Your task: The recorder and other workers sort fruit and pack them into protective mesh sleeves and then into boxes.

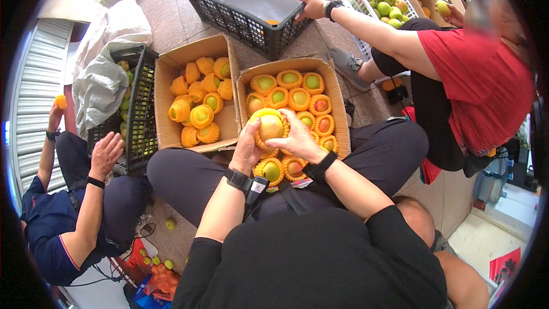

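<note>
Both my hands hold one yellow-red fruit (pixel 270 126) half wrapped in an orange foam net, over a cardboard box (pixel 337 115). My left hand (pixel 247 147) cups the fruit from the left. My right hand (pixel 297 135) grips it from the right, fingers curled over the top. The box below holds several netted fruits in rows.
A second cardboard box (pixel 166 74) with several netted fruits sits to the left. A black crate (pixel 139 131) of green fruit stands further left, beside a seated person in blue. A person in red reaches into an empty black basket (pixel 229 17) ahead. White crates of fruit stand behind.
</note>
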### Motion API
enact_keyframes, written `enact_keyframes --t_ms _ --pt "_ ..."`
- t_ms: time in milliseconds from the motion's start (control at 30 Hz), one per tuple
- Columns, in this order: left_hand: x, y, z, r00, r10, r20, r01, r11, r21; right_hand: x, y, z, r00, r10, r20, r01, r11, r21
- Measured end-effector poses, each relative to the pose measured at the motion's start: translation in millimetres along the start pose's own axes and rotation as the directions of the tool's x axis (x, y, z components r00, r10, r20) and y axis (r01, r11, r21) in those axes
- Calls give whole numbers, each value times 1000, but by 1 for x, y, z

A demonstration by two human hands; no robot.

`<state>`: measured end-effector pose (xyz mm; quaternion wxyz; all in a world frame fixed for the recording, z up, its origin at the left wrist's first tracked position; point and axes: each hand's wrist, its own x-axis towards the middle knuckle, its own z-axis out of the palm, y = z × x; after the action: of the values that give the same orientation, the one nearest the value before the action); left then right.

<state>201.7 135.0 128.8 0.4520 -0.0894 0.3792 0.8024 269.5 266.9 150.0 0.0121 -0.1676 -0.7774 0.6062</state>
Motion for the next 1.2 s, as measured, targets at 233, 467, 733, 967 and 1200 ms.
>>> enact_keyframes --t_ms 233,467,733,967,1200 --pt "-3 1 6 999 -35 28 39 980 -193 0 4 -14 994 81 69 -99 943 318" --pt "1 8 -1 999 21 46 -20 999 -31 5 7 -18 999 42 3 -41 947 317" --pt "5 4 -1 984 111 137 -130 982 140 14 27 -13 986 -82 -145 121 951 286" --pt "-5 -7 -6 979 177 103 -188 977 103 -1 6 -1 971 164 172 -234 788 570" --pt "-4 -2 4 974 210 85 -214 976 33 1 -18 -16 925 211 317 -371 690 621"
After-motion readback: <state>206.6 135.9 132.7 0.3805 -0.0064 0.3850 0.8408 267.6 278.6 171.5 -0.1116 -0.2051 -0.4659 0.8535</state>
